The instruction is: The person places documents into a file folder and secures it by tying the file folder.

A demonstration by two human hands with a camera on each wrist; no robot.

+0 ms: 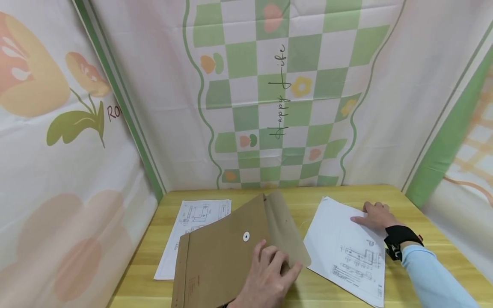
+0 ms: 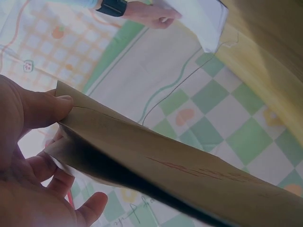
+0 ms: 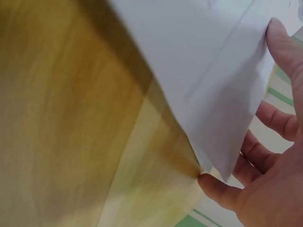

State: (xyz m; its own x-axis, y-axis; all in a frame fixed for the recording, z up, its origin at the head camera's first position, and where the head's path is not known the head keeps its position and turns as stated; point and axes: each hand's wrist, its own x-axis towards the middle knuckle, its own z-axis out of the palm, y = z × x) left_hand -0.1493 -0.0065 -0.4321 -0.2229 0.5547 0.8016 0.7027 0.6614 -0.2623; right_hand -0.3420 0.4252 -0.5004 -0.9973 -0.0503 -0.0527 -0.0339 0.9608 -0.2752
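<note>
Brown envelope (image 1: 221,252) in one hand, edge of a drawing sheet (image 1: 339,239) in the other

So my left hand (image 1: 269,271) has hold of the envelope near its open end, thumb on one side and fingers round toward the other. The wrist view shows the mouth gaping, pretty dark inside. The whole thing is tilted up in front of me, with its flap (image 1: 288,233) folded out to the right, a white round button (image 1: 246,236) on the face and some red print too small to read.

My right hand (image 1: 379,218) is over on the right with the drawing sheet, thumb at the edge and fingers tucked behind, so basically a pinch. That sheet sits just right of the flap, and its lines of text are too tiny to make out. Can't tell how many pages are in it.

Another printed sheet (image 1: 169,256) lies on the left of the wooden table (image 1: 323,291), partly covered by the envelope. I've got a black wristband (image 1: 403,239) and a light blue sleeve (image 1: 435,273) on my right arm. Behind everything hangs a green-and-white checked cloth (image 1: 275,107) saying "Happy Life".
</note>
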